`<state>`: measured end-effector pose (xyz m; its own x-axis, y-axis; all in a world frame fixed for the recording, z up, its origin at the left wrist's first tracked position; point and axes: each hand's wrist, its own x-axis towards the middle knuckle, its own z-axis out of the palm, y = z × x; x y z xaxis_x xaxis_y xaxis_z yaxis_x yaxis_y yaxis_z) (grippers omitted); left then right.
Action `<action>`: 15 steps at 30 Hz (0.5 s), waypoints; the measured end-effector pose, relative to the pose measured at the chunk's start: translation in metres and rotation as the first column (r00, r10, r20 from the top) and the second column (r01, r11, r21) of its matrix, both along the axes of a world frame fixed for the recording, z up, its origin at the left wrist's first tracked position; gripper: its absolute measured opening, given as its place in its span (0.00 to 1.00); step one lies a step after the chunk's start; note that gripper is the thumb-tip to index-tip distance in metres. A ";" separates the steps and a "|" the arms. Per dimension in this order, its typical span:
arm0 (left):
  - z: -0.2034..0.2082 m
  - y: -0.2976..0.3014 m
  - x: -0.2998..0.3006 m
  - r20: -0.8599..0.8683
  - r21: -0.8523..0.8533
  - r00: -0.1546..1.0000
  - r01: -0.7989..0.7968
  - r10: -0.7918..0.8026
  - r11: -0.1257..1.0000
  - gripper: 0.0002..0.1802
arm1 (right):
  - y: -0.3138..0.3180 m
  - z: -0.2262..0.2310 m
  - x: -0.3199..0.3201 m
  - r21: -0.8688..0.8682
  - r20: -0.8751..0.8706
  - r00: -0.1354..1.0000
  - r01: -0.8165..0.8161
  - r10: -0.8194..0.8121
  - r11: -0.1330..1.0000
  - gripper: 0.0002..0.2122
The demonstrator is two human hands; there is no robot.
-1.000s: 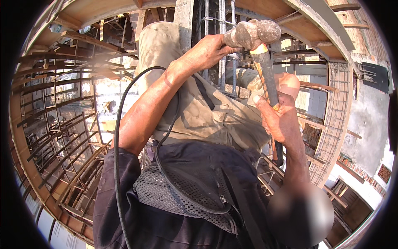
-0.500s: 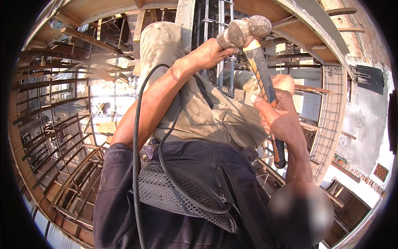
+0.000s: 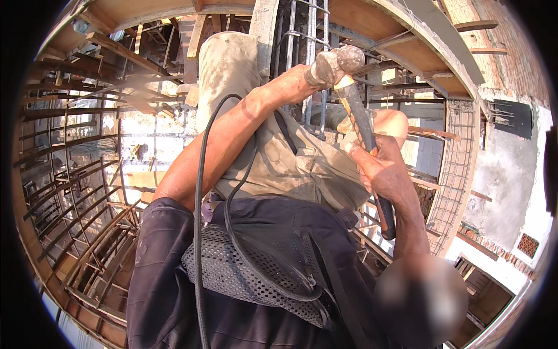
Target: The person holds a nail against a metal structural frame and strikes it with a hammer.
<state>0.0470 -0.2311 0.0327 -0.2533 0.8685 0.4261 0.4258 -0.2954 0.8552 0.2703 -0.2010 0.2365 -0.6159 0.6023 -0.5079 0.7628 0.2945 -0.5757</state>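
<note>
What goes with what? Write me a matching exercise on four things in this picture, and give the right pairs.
1. Hammer
2. Trousers
3. Cable
4. Steel bars

A. Black, looping in front of the left forearm
B. Grey, several side by side near the top edge
C. Held in the right hand
D. Beige

Pairs: 1-C; 2-D; 3-A; 4-B
</note>
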 end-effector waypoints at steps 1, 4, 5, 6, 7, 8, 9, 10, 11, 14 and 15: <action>-0.001 -0.002 0.001 0.033 0.021 0.999 -0.008 0.007 1.000 0.18 | -0.011 0.017 -0.008 -0.061 0.005 0.998 0.056 -0.056 0.997 0.15; 0.033 -0.011 -0.004 0.009 -0.416 0.999 0.036 -0.036 0.908 0.16 | -0.034 0.080 -0.025 -0.029 -0.272 0.939 0.208 -0.208 0.978 0.12; 0.031 -0.010 -0.004 0.024 -0.401 1.000 0.023 -0.015 0.916 0.16 | -0.037 0.093 -0.030 -0.018 -0.367 0.898 0.254 -0.243 0.967 0.11; 0.029 -0.010 -0.005 0.040 -0.386 0.999 0.009 0.006 0.923 0.16 | -0.038 0.099 -0.034 -0.097 -0.517 0.807 0.278 -0.287 0.956 0.10; 0.026 -0.012 -0.007 0.054 -0.375 0.998 -0.013 0.035 0.927 0.16 | -0.039 0.099 -0.037 -0.182 -0.646 0.690 0.278 -0.328 0.943 0.08; 0.031 -0.011 -0.006 0.033 -0.394 0.999 0.008 0.006 0.919 0.17 | -0.032 0.086 -0.038 -0.200 -0.717 0.620 0.255 -0.319 0.946 0.08; 0.031 -0.008 -0.004 0.038 -0.379 0.999 0.016 -0.001 0.925 0.18 | -0.021 0.068 -0.037 -0.187 -0.754 0.611 0.153 -0.241 0.971 0.08; 0.029 -0.007 -0.004 0.038 -0.370 0.999 0.011 0.003 0.929 0.19 | -0.011 0.040 -0.027 -0.193 -0.735 0.641 0.117 -0.222 0.974 0.07; 0.028 -0.002 -0.003 0.039 -0.351 0.999 0.011 0.003 0.936 0.20 | 0.010 0.014 -0.010 0.070 -0.444 0.895 0.090 -0.050 0.993 0.09; 0.005 -0.004 -0.002 0.039 -0.246 0.999 -0.008 0.019 0.969 0.20 | 0.015 -0.021 -0.007 0.025 0.109 0.993 0.030 -0.032 0.999 0.14; -0.001 -0.003 -0.001 -0.054 -0.149 0.997 -0.060 0.052 0.987 0.21 | 0.014 -0.018 -0.009 0.032 0.038 0.999 0.011 -0.012 0.999 0.14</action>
<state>0.0455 -0.2342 0.0317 -0.2852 0.9087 0.3048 0.4809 -0.1394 0.8656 0.2610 -0.1869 0.2189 -0.5896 0.6253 -0.5112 0.7873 0.3035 -0.5368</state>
